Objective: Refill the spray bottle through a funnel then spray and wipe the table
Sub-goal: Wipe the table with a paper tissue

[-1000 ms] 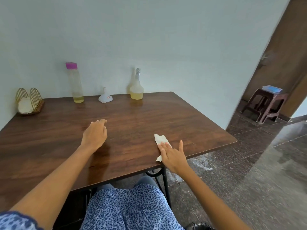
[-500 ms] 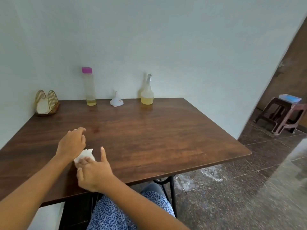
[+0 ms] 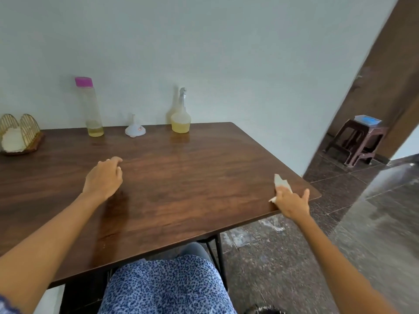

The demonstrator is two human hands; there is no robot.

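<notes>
My right hand (image 3: 292,201) presses a white tissue (image 3: 280,183) flat on the brown wooden table (image 3: 192,182), close to its front right corner. My left hand (image 3: 104,177) rests on the table left of centre, fingers loosely curled, holding nothing. At the back against the wall stand the spray bottle (image 3: 180,117) with yellow liquid in its base, a white funnel (image 3: 135,129) upside down, and a tall clear bottle (image 3: 90,107) with a pink cap and a little yellow liquid.
A gold wire napkin holder (image 3: 19,134) with white napkins sits at the back left. A brown plastic stool (image 3: 356,141) with a blue box stands by the doorway on the right. Dark stone floor lies past the table's right edge.
My right hand has swept the tissue from beside my left hand across to the table's front right corner. My left hand has stayed resting on the table.
</notes>
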